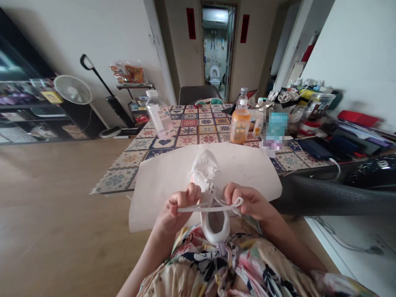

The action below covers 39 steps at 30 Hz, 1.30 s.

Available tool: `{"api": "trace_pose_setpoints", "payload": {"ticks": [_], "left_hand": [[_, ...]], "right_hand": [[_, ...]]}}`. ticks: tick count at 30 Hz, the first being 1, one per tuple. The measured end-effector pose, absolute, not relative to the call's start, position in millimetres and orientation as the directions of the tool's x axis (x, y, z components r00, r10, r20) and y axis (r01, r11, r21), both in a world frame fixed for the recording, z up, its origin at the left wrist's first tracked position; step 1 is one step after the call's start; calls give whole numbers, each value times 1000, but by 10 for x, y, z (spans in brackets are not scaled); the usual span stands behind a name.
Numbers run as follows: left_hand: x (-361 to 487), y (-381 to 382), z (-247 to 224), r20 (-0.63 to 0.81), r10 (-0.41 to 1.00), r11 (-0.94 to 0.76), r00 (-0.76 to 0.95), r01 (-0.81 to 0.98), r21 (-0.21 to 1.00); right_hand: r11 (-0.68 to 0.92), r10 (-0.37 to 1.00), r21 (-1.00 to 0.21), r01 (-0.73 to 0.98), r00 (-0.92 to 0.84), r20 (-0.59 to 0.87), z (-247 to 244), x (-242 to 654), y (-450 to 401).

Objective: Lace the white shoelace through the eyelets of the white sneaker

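A white shoe (pixel 215 231) points away from me, its heel by my lap and its toe over a large white sheet of paper (pixel 154 181). White laces (pixel 204 209) stretch level above the shoe's opening. My left hand (pixel 182 204) is closed on the lace at the left of the shoe. On the right side, my right hand (pixel 246 200) pinches the lace, and a small loop stands up at its fingers. More lacing crosses the shoe's tongue between my two hands.
The paper hangs over the near edge of a patterned tablecloth (pixel 114 179). Beyond it stand a clear bottle (pixel 161 117) at left and an orange drink bottle (pixel 240 123). Tablets (pixel 318 148) and clutter lie at right, beside a dark chair back (pixel 334 196).
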<state>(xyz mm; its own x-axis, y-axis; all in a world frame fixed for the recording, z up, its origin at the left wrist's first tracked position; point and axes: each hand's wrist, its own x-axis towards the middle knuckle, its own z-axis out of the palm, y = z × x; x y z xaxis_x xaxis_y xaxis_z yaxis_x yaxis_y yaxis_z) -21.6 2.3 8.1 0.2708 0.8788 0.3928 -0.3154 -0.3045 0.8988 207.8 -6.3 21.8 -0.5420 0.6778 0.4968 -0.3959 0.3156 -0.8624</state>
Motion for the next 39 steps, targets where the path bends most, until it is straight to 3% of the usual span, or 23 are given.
{"api": "trace_pose_setpoints", "payload": {"ticks": [5,10,12,14,16,18,21,23,26,29,34,39], "left_hand": [[-282,-4,209,443,896,-402,39,-353,845],[-474,-7,180,527,841,-525,-123,-421,740],[-561,-25,137,592,805,-550,-30,-410,727],[-608,-82,140,635,751,-551,180,-360,753],[-578,-174,200,588,734,-512,338,-294,808],[-464,-271,284,433,780,-415,452,-143,898],[-218,-344,345,218,857,-199,467,-90,976],[-92,-337,320,183,886,-149,426,-114,982],[-38,-317,262,251,901,-237,354,-83,968],[-73,-336,259,387,872,-402,300,-12,915],[-65,-354,345,605,736,-644,304,41,764],[-52,-337,352,560,680,-662,473,67,747]], "right_hand": [[372,710,-765,-526,-370,599,278,2137,-84],[468,803,-781,-413,-170,571,365,2270,-86],[493,832,-772,-400,-41,553,376,2274,-93],[542,829,-753,-373,87,553,369,2236,-115],[612,791,-753,-243,167,589,348,2168,-155],[686,723,-727,-1,102,683,326,2087,-207],[853,522,-493,173,-277,807,317,1977,-271],[913,408,-367,180,-421,810,327,1923,-289],[929,368,-310,200,-452,812,339,1881,-286],[926,377,-311,215,-469,798,341,1879,-283],[880,473,-436,189,-422,773,362,1899,-335],[805,593,-552,218,-252,765,344,1881,-365]]}}
